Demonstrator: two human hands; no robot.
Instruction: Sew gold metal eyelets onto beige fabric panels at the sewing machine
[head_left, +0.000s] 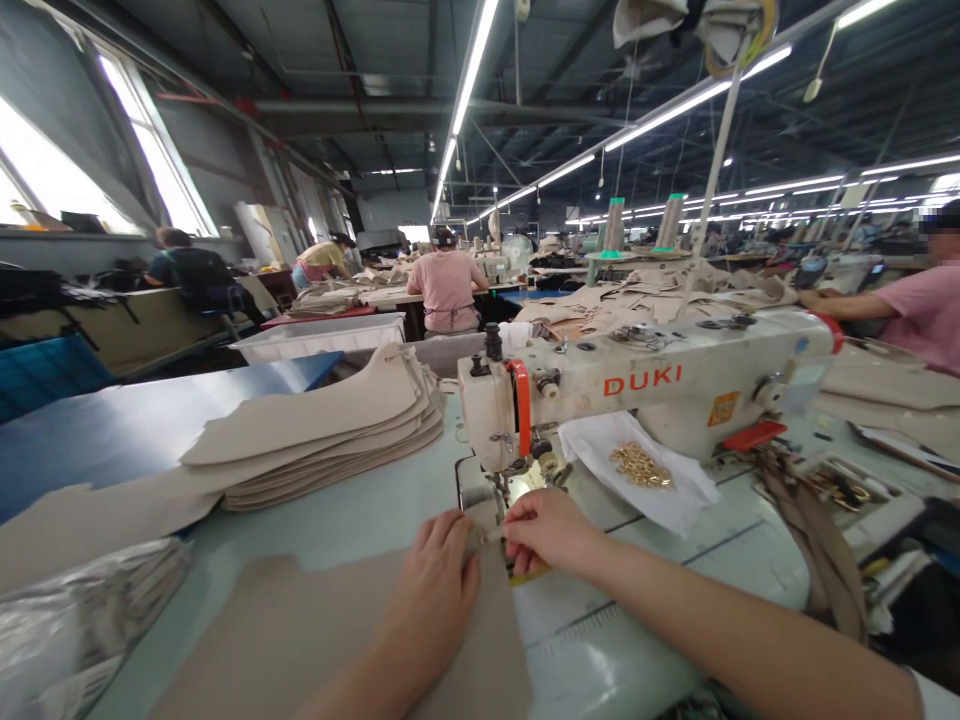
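Note:
A beige fabric piece (300,640) lies flat on the pale sewing table, its far edge under the needle of a white sewing machine (645,390). My left hand (435,590) rests flat on the fabric, fingers stretched toward the needle. My right hand (547,530) is closed in a pinch on a small tab at the fabric's edge just in front of the presser foot, with a yellow item showing under the palm.
A stack of beige cut pieces (330,430) sits to the left of the machine. Small gold metal parts (641,467) lie on a white cloth under the machine arm. A crinkled plastic bag (82,610) is at far left. Other workers sit at tables behind and right.

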